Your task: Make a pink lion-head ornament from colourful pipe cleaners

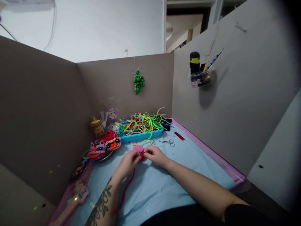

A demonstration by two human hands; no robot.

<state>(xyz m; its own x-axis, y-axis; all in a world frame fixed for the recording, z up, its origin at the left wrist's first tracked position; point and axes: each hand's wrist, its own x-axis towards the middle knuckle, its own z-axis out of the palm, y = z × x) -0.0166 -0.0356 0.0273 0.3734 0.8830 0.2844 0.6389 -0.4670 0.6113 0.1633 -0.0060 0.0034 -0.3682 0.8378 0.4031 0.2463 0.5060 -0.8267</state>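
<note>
Between both hands is a small pink and red yarn piece (138, 148), fuzzy and rounded, its lower part hidden by fingers. My left hand (129, 160) is closed on its left side, thumb and fingers pinched together. From the right, my right hand (155, 155) pinches the red edge of the same piece. A loose red yarn strand (127, 190) hangs from below the left hand and trails over the blue cloth (174, 175) beside the tattooed forearm. Any small tool in the fingers is too hidden to make out.
Behind the hands stands a blue tray (141, 136) heaped with colourful fuzzy strands. Scissors (169, 143) and a red-handled item (179, 136) lie to the right. Finished yarn pieces (105, 147) sit on a dish at left, near a yellow-lidded cup (97, 127). Grey panels (150, 97) enclose the table.
</note>
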